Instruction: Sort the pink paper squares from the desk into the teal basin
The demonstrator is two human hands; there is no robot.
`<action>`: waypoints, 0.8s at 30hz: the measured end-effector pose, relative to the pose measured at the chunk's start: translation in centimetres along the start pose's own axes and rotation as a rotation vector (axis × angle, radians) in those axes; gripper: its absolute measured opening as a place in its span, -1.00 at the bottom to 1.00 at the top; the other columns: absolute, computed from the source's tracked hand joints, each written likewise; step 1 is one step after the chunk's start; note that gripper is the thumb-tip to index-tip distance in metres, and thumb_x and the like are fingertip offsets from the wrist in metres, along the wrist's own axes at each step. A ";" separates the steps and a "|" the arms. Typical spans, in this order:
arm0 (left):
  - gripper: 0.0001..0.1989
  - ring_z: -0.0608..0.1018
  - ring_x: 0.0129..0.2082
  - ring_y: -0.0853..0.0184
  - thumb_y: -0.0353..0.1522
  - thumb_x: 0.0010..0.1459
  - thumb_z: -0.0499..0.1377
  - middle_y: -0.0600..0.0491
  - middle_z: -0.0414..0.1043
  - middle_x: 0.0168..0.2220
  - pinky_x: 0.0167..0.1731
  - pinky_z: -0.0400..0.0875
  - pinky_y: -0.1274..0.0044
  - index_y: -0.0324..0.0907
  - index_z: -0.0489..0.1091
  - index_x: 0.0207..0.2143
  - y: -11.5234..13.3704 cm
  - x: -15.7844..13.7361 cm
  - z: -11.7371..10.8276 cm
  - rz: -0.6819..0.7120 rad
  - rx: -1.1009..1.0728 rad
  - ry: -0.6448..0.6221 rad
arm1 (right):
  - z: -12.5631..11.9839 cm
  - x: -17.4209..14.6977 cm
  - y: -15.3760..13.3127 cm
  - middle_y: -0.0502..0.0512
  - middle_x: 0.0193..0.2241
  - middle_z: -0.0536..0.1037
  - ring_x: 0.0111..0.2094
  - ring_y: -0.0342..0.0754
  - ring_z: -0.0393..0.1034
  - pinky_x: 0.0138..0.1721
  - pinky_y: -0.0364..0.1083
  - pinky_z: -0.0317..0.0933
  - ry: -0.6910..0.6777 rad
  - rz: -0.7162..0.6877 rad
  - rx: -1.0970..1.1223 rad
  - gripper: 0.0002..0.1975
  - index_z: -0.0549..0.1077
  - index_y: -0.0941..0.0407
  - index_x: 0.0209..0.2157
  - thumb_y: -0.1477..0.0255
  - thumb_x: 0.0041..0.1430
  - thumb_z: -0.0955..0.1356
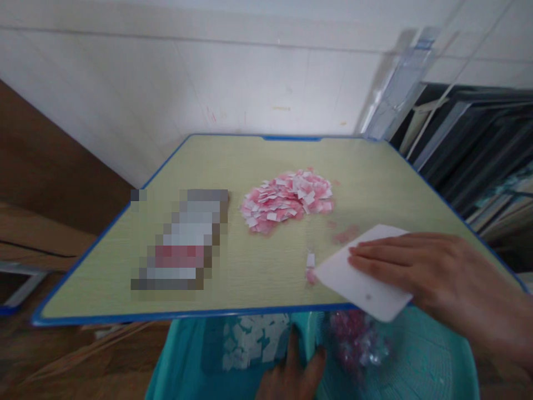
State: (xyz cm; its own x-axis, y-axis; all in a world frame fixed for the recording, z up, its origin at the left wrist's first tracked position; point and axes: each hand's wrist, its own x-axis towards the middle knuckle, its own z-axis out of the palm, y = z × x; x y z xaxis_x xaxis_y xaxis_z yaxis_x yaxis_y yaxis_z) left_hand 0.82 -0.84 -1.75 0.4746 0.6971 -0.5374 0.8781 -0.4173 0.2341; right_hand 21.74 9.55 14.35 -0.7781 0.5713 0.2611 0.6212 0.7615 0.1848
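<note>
Left hand [291, 378]: low at the near edge of our view, released, index finger and thumb apart; we see nothing between them, though the rest is cut off.
Teal containers: a teal plastic bin [162, 361] with small white paper pieces [254, 341] lies ahead and left of that hand; a round teal plastic basket [470, 361] with a shiny red, clear-wrapped bundle [360, 339] lies to its right.
Right hand [433, 272]: grasping a stiff white card [353, 278] under straight fingers; we cannot see the thumb.
Card: it overhangs the near blue rim of a pale yellow-green tabletop [258, 283]; whether its far edge touches the surface we cannot tell.
Loose bits: one small white-and-pink scrap [310, 260] lies just beside the card's left corner.
Blurred slab: a pixelated grey rectangular object [183, 239] lies on the left.
Pile: a heap of small pink-and-white paper pieces [287, 200] lies around mid-tabletop, ahead and left of the card, long axis slanting from near left to far right; the right hand is nearer it than the left.
Behind: we see a clear plastic bottle [400, 83], dark flat panels [470, 133] on the right and a white wall [250, 78].
</note>
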 end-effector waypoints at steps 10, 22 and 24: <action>-0.34 0.58 -0.31 0.01 -0.62 0.08 0.01 -0.37 0.07 0.21 -0.37 0.50 0.28 0.06 0.18 0.19 0.4 -0.1 -1.4 -0.022 -0.062 -0.042 | -0.2 -0.8 1.1 0.09 -0.30 0.62 -0.33 0.01 0.52 -0.39 -0.04 0.42 0.049 0.045 -0.137 -0.52 0.53 0.09 -0.26 0.62 0.20 0.04; -0.33 0.55 -0.20 -0.02 -0.54 0.07 0.07 -0.32 0.00 0.25 -0.25 0.46 0.25 0.07 0.13 0.22 -0.3 -0.6 -2.0 0.004 -0.189 -0.082 | 0.8 -1.3 0.5 0.12 -0.27 0.61 -0.31 0.06 0.52 -0.37 0.04 0.43 -0.016 0.130 -0.136 -0.52 0.54 0.12 -0.24 0.68 0.12 0.06; -0.34 0.55 -0.20 -0.03 -0.53 0.07 0.06 -0.32 0.00 0.25 -0.26 0.46 0.23 0.08 0.13 0.22 -0.3 -0.6 -1.8 -0.001 -0.181 -0.091 | 0.7 -0.8 0.1 0.11 -0.27 0.61 -0.32 0.05 0.52 -0.37 0.03 0.43 -0.006 0.117 -0.132 -0.52 0.54 0.11 -0.25 0.70 0.09 0.08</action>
State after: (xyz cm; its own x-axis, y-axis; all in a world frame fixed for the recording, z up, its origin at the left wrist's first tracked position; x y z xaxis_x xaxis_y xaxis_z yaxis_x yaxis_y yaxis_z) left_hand 0.38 -0.05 -0.03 0.4731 0.6388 -0.6068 0.8793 -0.2993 0.3705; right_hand 22.39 9.34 13.53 -0.7003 0.6557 0.2821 0.7138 0.6434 0.2766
